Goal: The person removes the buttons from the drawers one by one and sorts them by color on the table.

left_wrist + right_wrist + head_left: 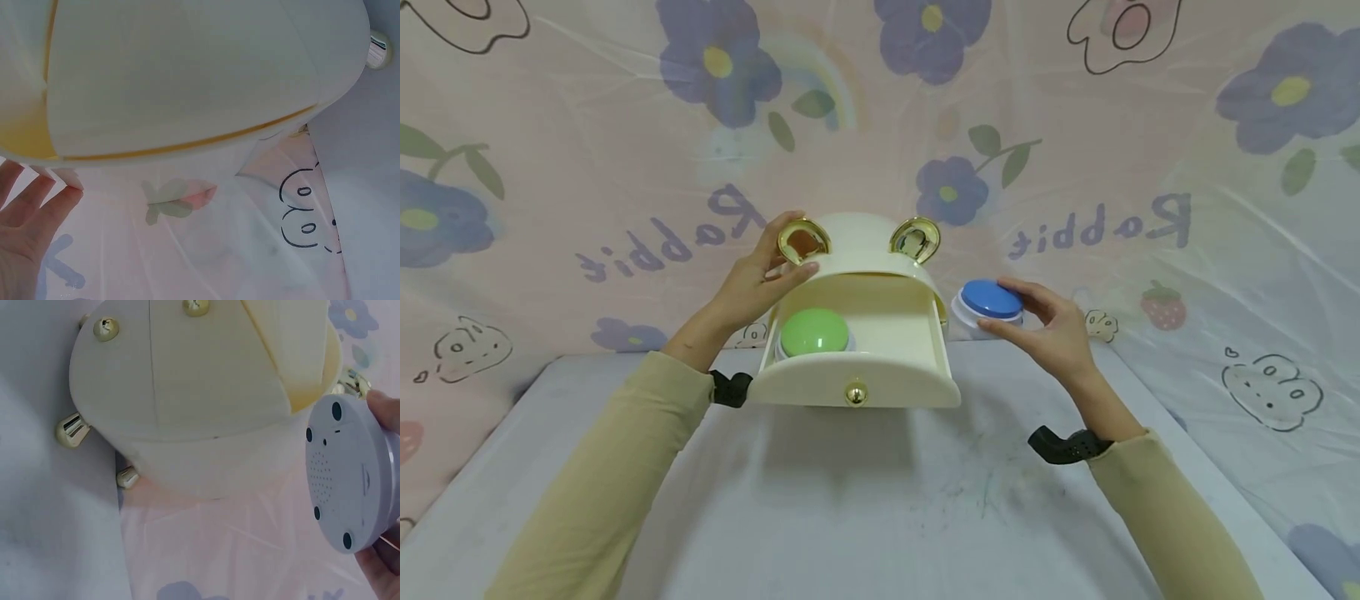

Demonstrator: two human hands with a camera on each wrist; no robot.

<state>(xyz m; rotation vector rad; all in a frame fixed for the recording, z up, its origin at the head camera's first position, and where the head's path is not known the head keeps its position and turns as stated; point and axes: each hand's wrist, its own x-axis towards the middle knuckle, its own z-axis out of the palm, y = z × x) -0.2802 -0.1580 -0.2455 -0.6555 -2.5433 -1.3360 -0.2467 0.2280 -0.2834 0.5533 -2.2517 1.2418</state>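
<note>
A cream drawer box with gold ears (859,237) stands by the middle of the desk's back edge, the desk (850,517) being covered in white. Its drawer (820,383) is pulled out towards the desk's front edge, with a gold knob (856,394) on the panel. A green-topped push button (815,332) sits inside, dome up, filling the drawer's front left corner; the right half of the drawer is bare.

The left hand (767,262) is partly curled about the box's left ear, thumb in front and fingers behind, apparently steadying it. The right hand (1051,329) is opened only as wide as a blue-topped push button (991,300), which it pinches by the rim between thumb and fingers. That button is held roughly upright in the air, just right of the box, between it and the desk's back right corner (the right wrist view shows the white underside, with its four dark pads and little speaker holes, resting on nothing).

The step in hand looks like bringing the blue button to the open drawer beside the green one. The next move would call for lifting it clear of the drawer's right wall, carrying it leftwards, and lowering it level into the bare half.
</note>
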